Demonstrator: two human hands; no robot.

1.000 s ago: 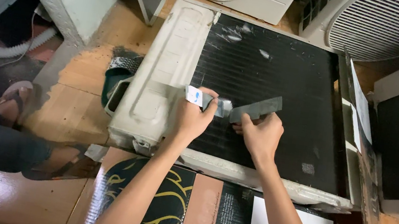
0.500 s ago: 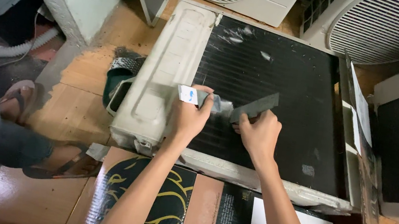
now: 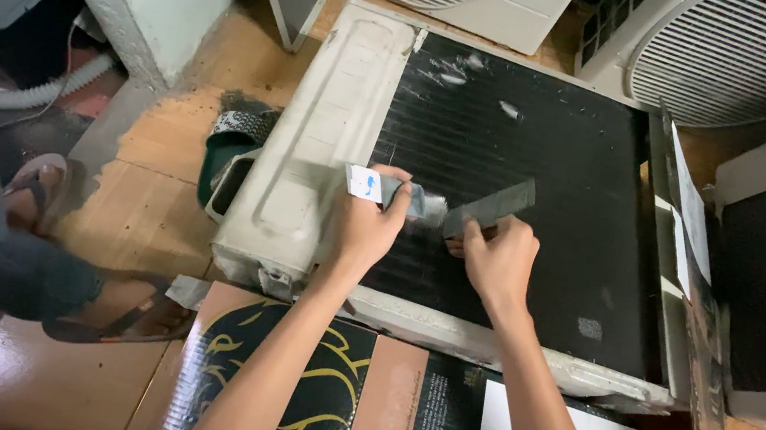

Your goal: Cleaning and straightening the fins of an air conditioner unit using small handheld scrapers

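**Both hands on the condenser coil, one on a can, one on a flat strip**

Curled around a small grey spray can (image 3: 406, 198) with a white cap, my left hand (image 3: 366, 228) has its fingers wrapped over the top and the thumb below, so the can lies nearly level and its far end meets the tool in my other hand. My right hand (image 3: 496, 257) is pinched shut on the near end of a flat grey strip (image 3: 493, 207), a comb-like or blade-like tool whose exact kind I cannot tell; it slants up and away to the right of my knuckles. The can and the strip touch or nearly touch just between my two hands.

Directly under both hands lies the black finned coil (image 3: 555, 150) of an air-conditioner outdoor unit (image 3: 333, 107) laid flat on the floor. Its pale, grimy casing runs along the left of my left hand, and a few white flecks sit on the fins well beyond my fingers. Below my wrists, a black and gold printed cardboard box (image 3: 315, 397) lies against the unit's near edge.

Far to the left of my left arm, another person's sandalled foot (image 3: 111, 306) rests on the tiled floor (image 3: 141, 209). Beyond the coil stand two more outdoor units with round fan grilles (image 3: 750, 58).
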